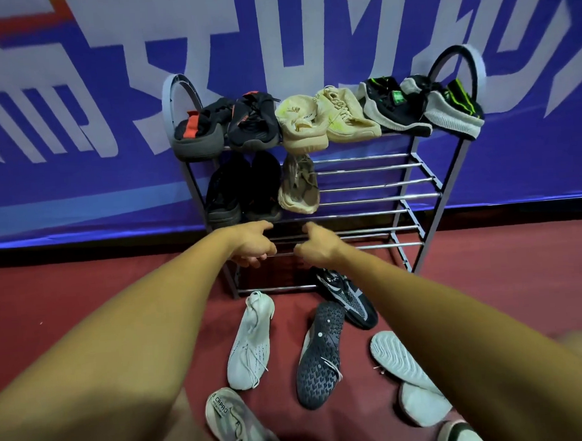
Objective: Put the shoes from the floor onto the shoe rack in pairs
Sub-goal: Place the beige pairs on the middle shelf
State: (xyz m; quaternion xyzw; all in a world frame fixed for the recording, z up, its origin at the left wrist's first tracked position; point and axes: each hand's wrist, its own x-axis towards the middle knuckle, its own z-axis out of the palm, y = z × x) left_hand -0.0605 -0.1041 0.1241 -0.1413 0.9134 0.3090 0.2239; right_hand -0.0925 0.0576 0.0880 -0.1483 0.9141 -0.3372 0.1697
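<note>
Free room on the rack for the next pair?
Middle shelf: bare bars from the tan shoe to the right post. Lower shelf: bare right of the right hand. Top shelf: crowded, shoes end to end.

Bare left forearm [127,330], bare right forearm [457,329]; perhaps tan trousers [189,438].

Left hand [253,244] and right hand [314,247] hover loosely curled before the shoe rack [365,184]; a white sneaker [252,340] lies in front of it.
</note>
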